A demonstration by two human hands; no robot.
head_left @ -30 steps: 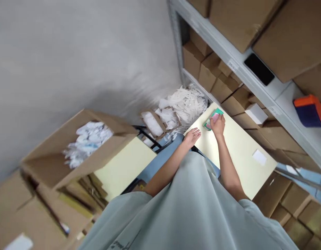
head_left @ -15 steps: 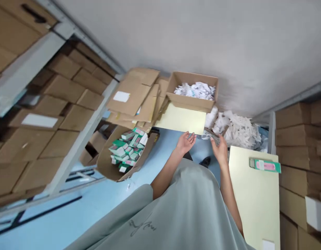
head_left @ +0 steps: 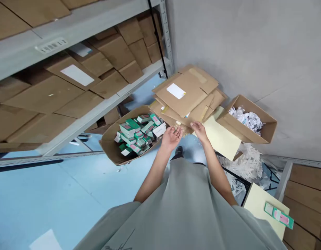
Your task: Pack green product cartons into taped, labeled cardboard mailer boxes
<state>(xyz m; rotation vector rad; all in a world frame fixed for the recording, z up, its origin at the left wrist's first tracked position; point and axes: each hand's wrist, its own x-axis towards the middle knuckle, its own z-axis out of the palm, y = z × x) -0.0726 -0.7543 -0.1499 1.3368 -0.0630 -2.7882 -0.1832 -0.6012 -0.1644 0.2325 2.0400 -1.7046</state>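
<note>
My left hand [head_left: 171, 137] is empty, palm turned up and fingers loosely spread, close to the right side of a large open cardboard box [head_left: 108, 147]. Small green and white cartons [head_left: 135, 135] with pink panels lie jumbled inside that box. My right hand [head_left: 199, 131] holds nothing either, its fingers apart, at the near edge of a stack of flattened cardboard [head_left: 188, 88]. Whether its fingertips touch the cardboard I cannot tell. A single green and pink carton [head_left: 278, 215] lies on a pale yellow tabletop [head_left: 264, 205] at lower right.
On a second pale surface [head_left: 222, 137] stands a cardboard box [head_left: 271, 130] holding crumpled white paper [head_left: 247, 119]. Shredded white paper [head_left: 247, 163] is heaped below it. Metal shelving [head_left: 105, 107] packed with brown boxes runs along the left; more boxes [head_left: 304, 194] are stacked at right.
My view has swung left, so the carton box and flattened cardboard sit nearer the middle. Both hands have moved left, away from the pale surface towards the cardboard and carton box, still empty.
</note>
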